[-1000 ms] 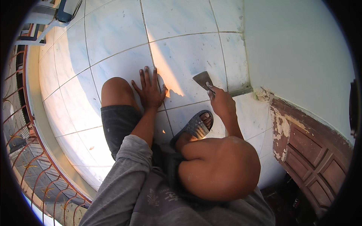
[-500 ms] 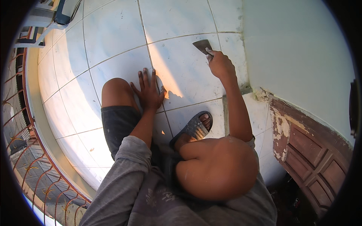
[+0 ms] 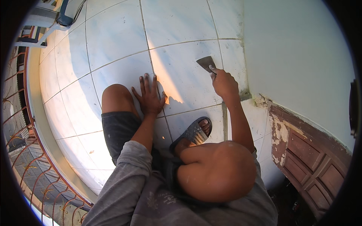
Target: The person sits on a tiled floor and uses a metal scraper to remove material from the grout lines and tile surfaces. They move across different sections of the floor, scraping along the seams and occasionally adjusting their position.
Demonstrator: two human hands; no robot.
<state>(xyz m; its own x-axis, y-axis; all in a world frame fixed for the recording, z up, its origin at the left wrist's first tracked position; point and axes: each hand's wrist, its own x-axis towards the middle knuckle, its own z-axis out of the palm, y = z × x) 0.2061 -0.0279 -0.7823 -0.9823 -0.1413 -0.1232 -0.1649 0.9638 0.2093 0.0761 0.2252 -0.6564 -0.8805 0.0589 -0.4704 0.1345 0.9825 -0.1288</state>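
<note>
In my right hand (image 3: 226,83) is a putty knife (image 3: 206,63), its handle wrapped by my fingers. The wide dark blade points up and left, over a white floor tile (image 3: 188,52) not far from the wall; whether the blade touches the tile I cannot tell. Flat on the tiles to the left, my left hand (image 3: 151,96) presses down with its fingers spread and nothing in it. Small dark specks mark the tiles around the blade. A dark sandal (image 3: 194,132) on my foot rests on the floor between my arms.
A pale wall (image 3: 298,56) rises on the right, crumbling at its lower corner. Below it stands a brown panelled door (image 3: 305,154) with peeling paint. Along the left runs a rusty metal railing (image 3: 37,150) on a ledge. A white and dark chair-like object (image 3: 47,22) is at the upper left.
My right hand has drawn the putty knife back toward me, slightly to the right. My left hand stays planted on the floor; the view has shifted a little.
</note>
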